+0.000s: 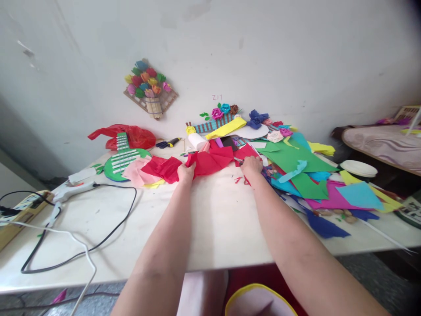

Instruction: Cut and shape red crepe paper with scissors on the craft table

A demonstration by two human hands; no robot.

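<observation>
Both my arms reach far across the white table (210,219). My left hand (186,172) is closed on the left edge of a crumpled sheet of red crepe paper (210,161). My right hand (251,166) rests at the paper's right side, fingers curled on a red piece; what exactly it pinches is hard to make out. More red crepe (162,168) and pink paper (138,172) lie left of my left hand. Small red scraps (239,179) dot the table between my hands.
A heap of coloured paper sheets (309,175) fills the right of the table. A glue gun (74,189) with a black cable (108,228) lies at left, near a green paper guitar (123,160). Scissors (167,142), paper flowers (226,115), paper plates (358,168) and a red bag (131,136) sit further back.
</observation>
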